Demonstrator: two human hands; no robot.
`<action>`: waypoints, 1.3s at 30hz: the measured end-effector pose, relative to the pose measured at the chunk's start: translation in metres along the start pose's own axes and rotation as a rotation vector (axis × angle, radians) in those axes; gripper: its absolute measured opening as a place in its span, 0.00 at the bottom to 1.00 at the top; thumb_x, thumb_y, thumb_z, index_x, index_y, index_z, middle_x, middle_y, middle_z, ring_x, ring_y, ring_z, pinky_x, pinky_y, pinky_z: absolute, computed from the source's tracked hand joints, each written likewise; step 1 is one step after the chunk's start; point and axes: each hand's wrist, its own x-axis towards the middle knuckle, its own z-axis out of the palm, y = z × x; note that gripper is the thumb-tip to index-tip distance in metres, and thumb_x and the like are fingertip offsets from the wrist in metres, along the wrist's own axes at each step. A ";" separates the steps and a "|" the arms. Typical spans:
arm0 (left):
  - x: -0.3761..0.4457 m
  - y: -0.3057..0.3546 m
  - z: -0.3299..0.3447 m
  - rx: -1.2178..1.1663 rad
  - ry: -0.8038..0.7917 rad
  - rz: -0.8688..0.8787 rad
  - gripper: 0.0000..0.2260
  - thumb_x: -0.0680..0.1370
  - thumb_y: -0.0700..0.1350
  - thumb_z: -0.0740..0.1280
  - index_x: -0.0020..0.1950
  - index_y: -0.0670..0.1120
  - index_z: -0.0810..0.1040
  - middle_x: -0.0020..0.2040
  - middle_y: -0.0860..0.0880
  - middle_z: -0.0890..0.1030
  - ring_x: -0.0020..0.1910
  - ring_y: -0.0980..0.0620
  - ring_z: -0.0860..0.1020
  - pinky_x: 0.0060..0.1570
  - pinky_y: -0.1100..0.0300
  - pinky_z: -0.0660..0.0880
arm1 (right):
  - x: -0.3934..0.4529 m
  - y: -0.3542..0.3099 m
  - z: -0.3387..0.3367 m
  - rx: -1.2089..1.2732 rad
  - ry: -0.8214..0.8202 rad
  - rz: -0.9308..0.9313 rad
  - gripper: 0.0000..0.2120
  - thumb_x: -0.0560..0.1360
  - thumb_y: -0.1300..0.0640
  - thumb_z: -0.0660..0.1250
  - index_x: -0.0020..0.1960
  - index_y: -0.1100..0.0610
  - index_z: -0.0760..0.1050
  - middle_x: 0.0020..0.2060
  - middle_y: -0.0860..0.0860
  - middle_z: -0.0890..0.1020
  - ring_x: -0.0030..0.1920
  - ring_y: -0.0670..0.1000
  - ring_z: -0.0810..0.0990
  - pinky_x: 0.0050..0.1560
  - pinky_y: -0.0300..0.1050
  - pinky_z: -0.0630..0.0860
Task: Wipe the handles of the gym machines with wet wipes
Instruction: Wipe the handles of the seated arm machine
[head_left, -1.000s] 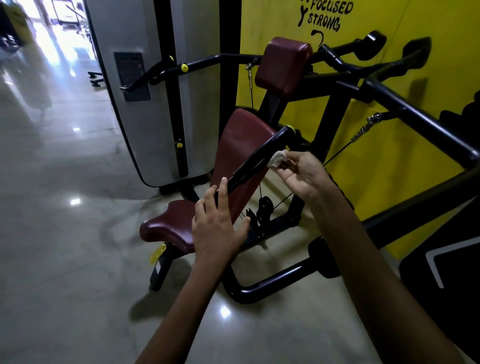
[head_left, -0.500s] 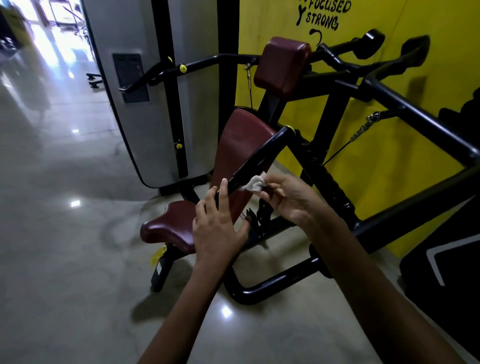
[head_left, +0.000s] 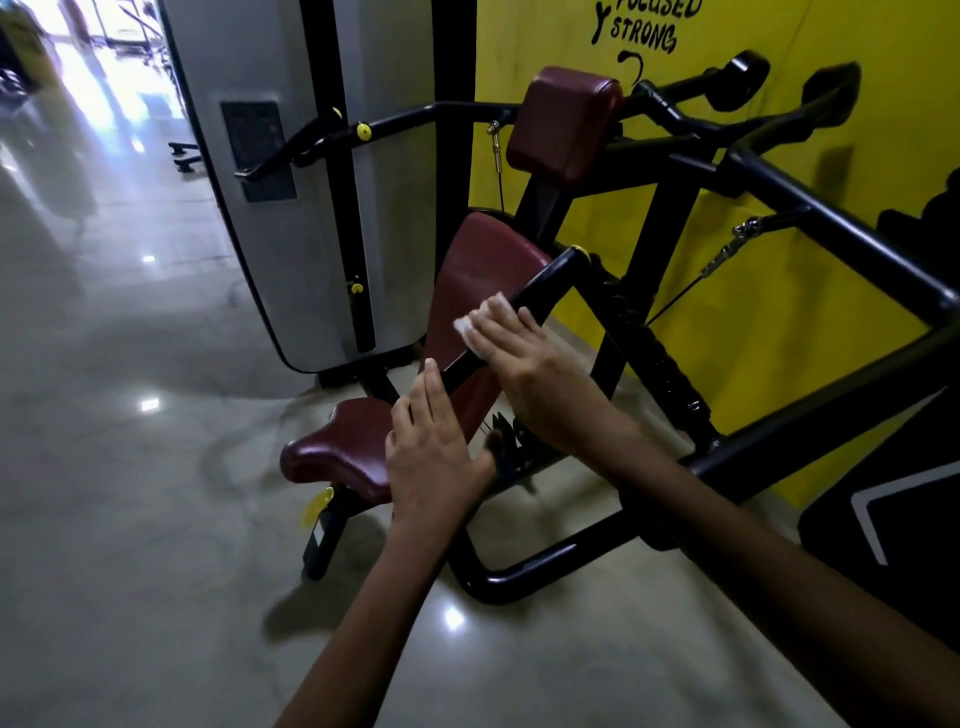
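**A:** Progress entry, please. Where do I stand?

**B:** Mid-wipe on one item. My right hand (head_left: 524, 358) lies over the near black handle (head_left: 540, 288), fingers fairly straight, pressing a white wet wipe (head_left: 480, 319) against the bar's upper side. My left hand (head_left: 431, 452) rests at the handle's lower end, fingers straight and together, steadying it; I judge it holds nothing.

**A:** Where is the handle itself?

**B:** It slants up and away from me, in front of the maroon backrest (head_left: 478, 270), its far tip ending at a small yellow cap.

**A:** Done versus left?

**B:** I cannot tell from this view which stretch is already clean; the surface shows no wet sheen. The wipe sits about halfway along the bar. I judge the job is far from finished: the far-side handle (head_left: 291, 156) on the left arm and the two paddle-shaped grips (head_left: 743, 78) up by the yellow wall (head_left: 779, 322) look untouched, with no hand near them.

**A:** Counts?

**B:** Hands: two. Wipes: one, bunched. Handles in view on this machine: four by my count, one under the wipe and three apart from it. Maroon pads: three, namely the seat (head_left: 337, 452), the backrest and the head pad (head_left: 566, 124). Grey weight-stack shroud (head_left: 291, 218): one.
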 end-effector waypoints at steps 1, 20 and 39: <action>0.000 0.000 -0.001 0.006 -0.002 0.001 0.42 0.76 0.58 0.62 0.77 0.42 0.41 0.76 0.45 0.53 0.72 0.47 0.57 0.66 0.54 0.63 | -0.003 0.001 -0.001 -0.036 -0.012 -0.064 0.23 0.74 0.65 0.51 0.69 0.65 0.67 0.67 0.61 0.71 0.70 0.60 0.64 0.69 0.55 0.56; 0.001 0.002 -0.004 0.005 -0.019 -0.017 0.42 0.76 0.58 0.63 0.77 0.42 0.40 0.76 0.44 0.54 0.72 0.46 0.57 0.66 0.53 0.64 | 0.011 0.015 -0.024 -0.300 -0.111 -0.040 0.22 0.77 0.58 0.49 0.67 0.62 0.70 0.65 0.59 0.74 0.68 0.58 0.69 0.72 0.54 0.53; 0.000 0.002 -0.003 -0.001 -0.013 -0.021 0.42 0.76 0.58 0.63 0.77 0.42 0.41 0.76 0.44 0.54 0.72 0.46 0.57 0.66 0.53 0.63 | 0.016 0.021 -0.018 -0.197 -0.029 -0.065 0.21 0.79 0.53 0.50 0.63 0.60 0.75 0.59 0.58 0.79 0.64 0.58 0.74 0.71 0.51 0.57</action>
